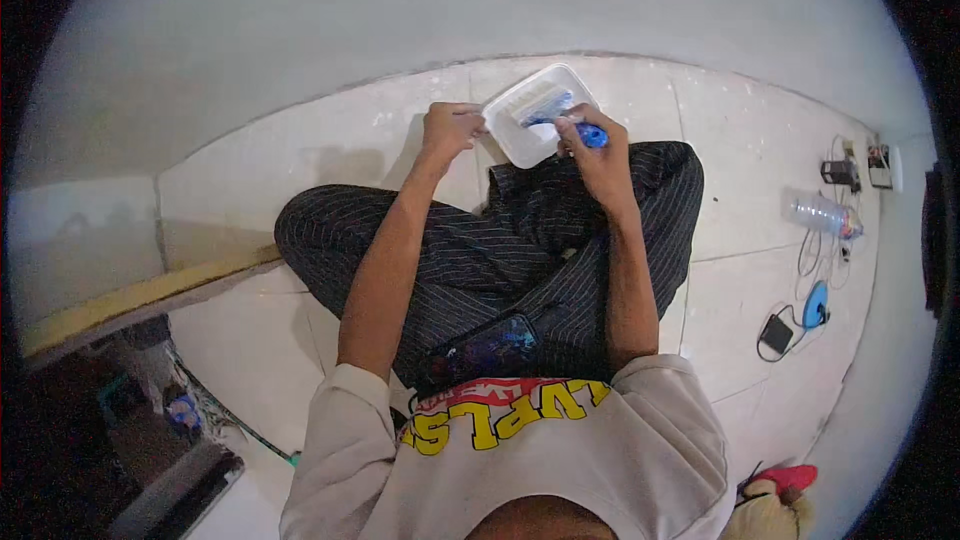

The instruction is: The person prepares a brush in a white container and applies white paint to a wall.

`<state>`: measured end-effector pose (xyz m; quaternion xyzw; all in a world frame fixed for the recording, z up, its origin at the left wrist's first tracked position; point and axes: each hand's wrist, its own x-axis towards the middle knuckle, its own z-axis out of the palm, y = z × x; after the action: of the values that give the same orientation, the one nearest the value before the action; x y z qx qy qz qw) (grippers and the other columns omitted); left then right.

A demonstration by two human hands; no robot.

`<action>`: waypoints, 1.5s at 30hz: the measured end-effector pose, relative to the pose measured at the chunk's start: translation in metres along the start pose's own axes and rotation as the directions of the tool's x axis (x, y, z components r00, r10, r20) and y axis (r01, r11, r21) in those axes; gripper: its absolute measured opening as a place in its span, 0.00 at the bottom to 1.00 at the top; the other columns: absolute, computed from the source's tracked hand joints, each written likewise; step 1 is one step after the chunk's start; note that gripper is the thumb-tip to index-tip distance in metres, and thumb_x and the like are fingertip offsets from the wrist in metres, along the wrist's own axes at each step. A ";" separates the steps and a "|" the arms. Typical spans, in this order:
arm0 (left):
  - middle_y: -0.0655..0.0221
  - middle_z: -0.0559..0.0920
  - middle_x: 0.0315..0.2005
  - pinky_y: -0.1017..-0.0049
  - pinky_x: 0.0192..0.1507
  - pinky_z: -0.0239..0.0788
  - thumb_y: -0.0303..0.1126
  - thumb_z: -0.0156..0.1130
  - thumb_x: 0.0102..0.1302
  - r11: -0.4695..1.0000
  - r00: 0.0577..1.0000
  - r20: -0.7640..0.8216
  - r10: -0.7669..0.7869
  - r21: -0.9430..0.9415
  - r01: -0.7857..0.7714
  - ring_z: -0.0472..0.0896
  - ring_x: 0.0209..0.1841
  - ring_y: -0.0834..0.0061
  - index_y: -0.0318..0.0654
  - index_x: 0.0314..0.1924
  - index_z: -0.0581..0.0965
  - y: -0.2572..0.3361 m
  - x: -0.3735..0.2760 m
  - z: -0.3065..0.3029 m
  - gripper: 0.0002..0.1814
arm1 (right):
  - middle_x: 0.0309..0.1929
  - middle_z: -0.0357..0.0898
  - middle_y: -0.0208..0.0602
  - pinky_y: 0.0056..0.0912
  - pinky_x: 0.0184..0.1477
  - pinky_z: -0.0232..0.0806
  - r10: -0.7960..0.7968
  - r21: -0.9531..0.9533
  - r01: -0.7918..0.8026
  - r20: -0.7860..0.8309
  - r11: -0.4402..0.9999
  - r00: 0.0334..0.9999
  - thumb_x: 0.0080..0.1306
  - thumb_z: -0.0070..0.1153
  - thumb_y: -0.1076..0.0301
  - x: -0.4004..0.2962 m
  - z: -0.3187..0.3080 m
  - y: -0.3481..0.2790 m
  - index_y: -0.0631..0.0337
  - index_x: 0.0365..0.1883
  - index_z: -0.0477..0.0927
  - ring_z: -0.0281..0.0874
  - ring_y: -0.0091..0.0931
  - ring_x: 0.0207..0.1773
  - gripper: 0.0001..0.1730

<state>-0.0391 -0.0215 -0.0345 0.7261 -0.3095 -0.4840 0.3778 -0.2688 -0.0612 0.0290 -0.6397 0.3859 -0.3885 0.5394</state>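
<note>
A white plastic tub (pixel 514 151) stands tilted to the view on the tiled floor, just beyond my crossed legs. My left hand (pixel 453 129) grips its left rim with the fingers. In my right hand (pixel 598 141) is a paintbrush (pixel 550 108) with a blue handle, whose end shows past my fingers. The brush's wide head lies over the inside of the tub, bristles toward the upper left. Whether the bristles touch the bottom cannot be made out, nor how much the tub contains.
Beyond the tub rises a pale wall (pixel 480 7). On the floor at right lie a clear plastic bottle (pixel 819 214), a black adapter (pixel 775 334), a blue round object (pixel 815 304) and cables. A dark pouch (pixel 487 349) rests at my lap. Dark clutter (pixel 150 405) is at lower left.
</note>
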 end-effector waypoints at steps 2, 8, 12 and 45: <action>0.63 0.86 0.32 0.74 0.33 0.79 0.31 0.63 0.60 1.000 1.000 -0.018 -0.011 0.002 0.011 0.85 0.34 0.75 0.31 0.48 0.83 0.004 -0.003 0.005 0.17 | 0.20 0.72 0.25 0.23 0.27 0.60 0.009 -0.009 -0.009 -0.001 1.000 1.000 0.68 0.61 0.63 -0.001 -0.001 0.007 0.66 0.29 0.80 0.65 0.15 0.25 0.14; 0.65 0.87 0.29 0.77 0.30 0.79 0.29 0.65 0.57 0.999 0.999 -0.034 0.025 0.027 -0.024 0.85 0.30 0.77 0.33 0.44 0.85 0.003 -0.001 0.001 0.15 | 0.19 0.71 0.25 0.23 0.28 0.59 0.077 -0.160 -0.060 0.106 0.985 0.991 0.68 0.62 0.61 -0.002 0.007 0.000 0.65 0.28 0.79 0.65 0.15 0.25 0.16; 0.62 0.86 0.24 0.77 0.26 0.76 0.26 0.67 0.52 0.998 0.994 -0.098 0.056 -0.003 -0.056 0.84 0.24 0.78 0.31 0.38 0.86 -0.003 0.002 0.002 0.12 | 0.19 0.73 0.26 0.24 0.29 0.61 0.171 -0.088 -0.159 0.148 0.983 0.974 0.68 0.61 0.60 -0.003 0.001 -0.005 0.64 0.27 0.79 0.67 0.15 0.25 0.17; 0.65 0.86 0.29 0.75 0.32 0.80 0.31 0.65 0.58 0.998 0.998 -0.033 0.048 0.030 -0.047 0.84 0.30 0.76 0.32 0.47 0.84 -0.001 -0.003 0.004 0.17 | 0.21 0.74 0.34 0.29 0.30 0.64 0.015 -0.306 -0.032 -0.060 0.952 0.998 0.66 0.65 0.65 -0.009 0.016 -0.006 0.68 0.28 0.76 0.70 0.23 0.26 0.15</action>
<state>-0.0439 -0.0195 -0.0345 0.7321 -0.3270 -0.4580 0.3838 -0.2575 -0.0463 0.0324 -0.6999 0.4641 -0.3354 0.4269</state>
